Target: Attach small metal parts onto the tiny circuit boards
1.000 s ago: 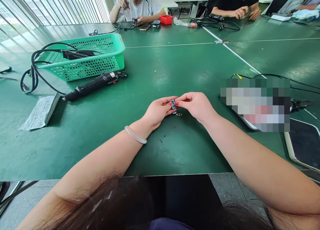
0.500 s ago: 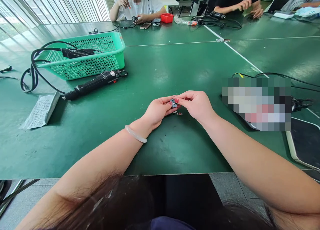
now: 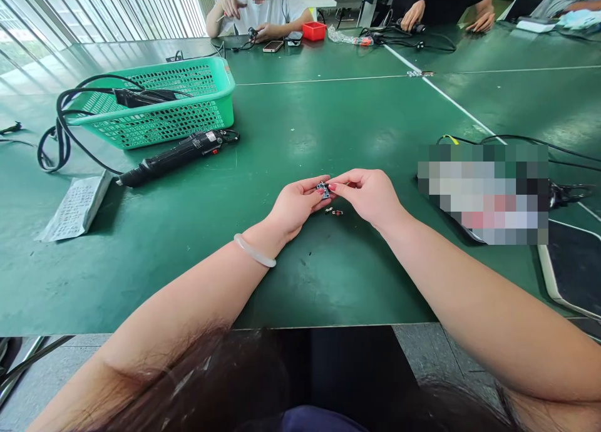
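Note:
Between my two hands, above the green table point(image 3: 291, 269), is a small dark part with pale edges point(image 3: 323, 189), too small to name. My left hand point(image 3: 297, 205) holds it between thumb and fingers, palm turned inward. The thumb and forefinger of my right hand point(image 3: 369, 193) pinch at its right side; whether they grip this part or a smaller piece is hidden. Just below the fingertips, a few tiny red and white pieces point(image 3: 336, 213) lie on the table.
A green basket point(image 3: 188, 118) with black cables stands at the left. Before it lie a black electric screwdriver point(image 3: 181, 156) and a paper packet point(image 3: 79, 206). At right are a blurred-out object point(image 3: 483, 194) and a phone point(image 3: 573, 263). Other people sit across the table.
The small dark part has turned slightly and moved a little to the left in my fingers. Across the table, a person in black has lowered both hands to the tabletop.

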Demonstrator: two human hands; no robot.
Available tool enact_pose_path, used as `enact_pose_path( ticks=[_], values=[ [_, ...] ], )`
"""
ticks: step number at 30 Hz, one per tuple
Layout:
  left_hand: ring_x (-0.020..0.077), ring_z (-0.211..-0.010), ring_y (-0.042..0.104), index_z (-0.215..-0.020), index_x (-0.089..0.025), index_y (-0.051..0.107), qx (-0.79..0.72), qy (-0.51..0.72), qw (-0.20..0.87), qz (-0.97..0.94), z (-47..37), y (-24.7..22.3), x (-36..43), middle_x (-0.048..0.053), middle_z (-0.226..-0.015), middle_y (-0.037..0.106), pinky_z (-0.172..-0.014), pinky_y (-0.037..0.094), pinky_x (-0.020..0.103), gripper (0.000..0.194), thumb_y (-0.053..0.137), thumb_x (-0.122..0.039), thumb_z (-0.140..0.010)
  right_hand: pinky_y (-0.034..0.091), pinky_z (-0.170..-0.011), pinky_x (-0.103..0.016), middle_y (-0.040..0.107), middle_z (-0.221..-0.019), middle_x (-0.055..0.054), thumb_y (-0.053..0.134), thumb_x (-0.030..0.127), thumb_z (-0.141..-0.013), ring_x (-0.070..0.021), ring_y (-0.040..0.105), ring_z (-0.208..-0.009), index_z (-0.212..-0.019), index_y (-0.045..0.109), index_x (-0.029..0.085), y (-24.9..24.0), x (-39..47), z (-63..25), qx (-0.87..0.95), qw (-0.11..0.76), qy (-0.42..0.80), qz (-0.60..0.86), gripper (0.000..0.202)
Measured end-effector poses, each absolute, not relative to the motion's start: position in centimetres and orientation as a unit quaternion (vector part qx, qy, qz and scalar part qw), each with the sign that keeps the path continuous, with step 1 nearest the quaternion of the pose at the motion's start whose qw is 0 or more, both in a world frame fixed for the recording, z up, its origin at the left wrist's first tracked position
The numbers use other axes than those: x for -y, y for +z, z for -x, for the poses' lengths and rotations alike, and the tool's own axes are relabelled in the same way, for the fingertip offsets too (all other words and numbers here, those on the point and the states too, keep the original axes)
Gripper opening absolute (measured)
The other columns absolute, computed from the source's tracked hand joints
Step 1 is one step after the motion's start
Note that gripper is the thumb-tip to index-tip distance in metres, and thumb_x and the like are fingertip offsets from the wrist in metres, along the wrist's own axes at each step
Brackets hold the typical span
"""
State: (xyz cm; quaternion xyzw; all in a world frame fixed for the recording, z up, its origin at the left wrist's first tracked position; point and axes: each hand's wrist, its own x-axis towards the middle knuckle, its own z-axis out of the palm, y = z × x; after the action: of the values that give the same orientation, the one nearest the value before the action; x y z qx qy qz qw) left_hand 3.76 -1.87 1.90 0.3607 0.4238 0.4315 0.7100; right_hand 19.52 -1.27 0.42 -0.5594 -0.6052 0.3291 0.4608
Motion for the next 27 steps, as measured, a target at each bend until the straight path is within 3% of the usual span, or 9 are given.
enact_pose_path(
  ticks=[5,13,20,27],
  values=[
    [0.0092,-0.088,0.073,-0.111,-0.007,0.073,-0.416,0.421,0.701,-0.398,-3.70,1.89,1.92,0.010,-0.104,0.080,-0.106,0.052,0.031,0.028,0.055,0.000,-0.091,0.053,-0.076,-0.039,0.079,-0.079,-0.005,0.076,0.037,-0.077,-0.0206,0.068,-0.074,-0.081,0.082,0.022,0.51,1.36,-19.57,0.609,0.458,0.329,0.557,0.017],
    [0.0092,-0.089,0.072,-0.123,-0.005,0.070,-0.430,0.419,0.691,-0.402,-3.82,1.96,2.04,0.011,-0.109,0.079,-0.106,0.052,0.031,0.033,0.060,-0.001,-0.091,0.049,-0.072,-0.037,0.075,-0.069,-0.004,0.086,0.043,-0.065,-0.0190,0.064,-0.068,-0.066,0.076,0.021,1.32,1.61,-19.39,0.589,0.452,0.351,0.571,0.025],
    [0.0114,-0.086,0.074,-0.104,-0.006,0.075,-0.410,0.429,0.718,-0.364,-3.59,1.71,1.64,0.010,-0.096,0.079,-0.106,0.053,0.034,0.024,0.053,-0.004,-0.095,0.038,-0.059,-0.031,0.066,-0.064,0.000,0.089,0.042,-0.058,-0.0099,0.047,-0.057,-0.070,0.075,0.019,0.88,1.18,-19.86,0.535,0.485,0.465,0.512,0.029],
    [0.0110,-0.083,0.072,-0.093,-0.009,0.077,-0.394,0.413,0.735,-0.366,-3.56,1.74,1.68,0.007,-0.087,0.078,-0.107,0.052,0.035,0.024,0.053,-0.005,-0.094,0.040,-0.062,-0.030,0.065,-0.067,0.001,0.089,0.040,-0.059,-0.0100,0.051,-0.062,-0.071,0.073,0.019,0.61,0.97,-20.15,0.556,0.457,0.512,0.468,0.029]
  ],
)
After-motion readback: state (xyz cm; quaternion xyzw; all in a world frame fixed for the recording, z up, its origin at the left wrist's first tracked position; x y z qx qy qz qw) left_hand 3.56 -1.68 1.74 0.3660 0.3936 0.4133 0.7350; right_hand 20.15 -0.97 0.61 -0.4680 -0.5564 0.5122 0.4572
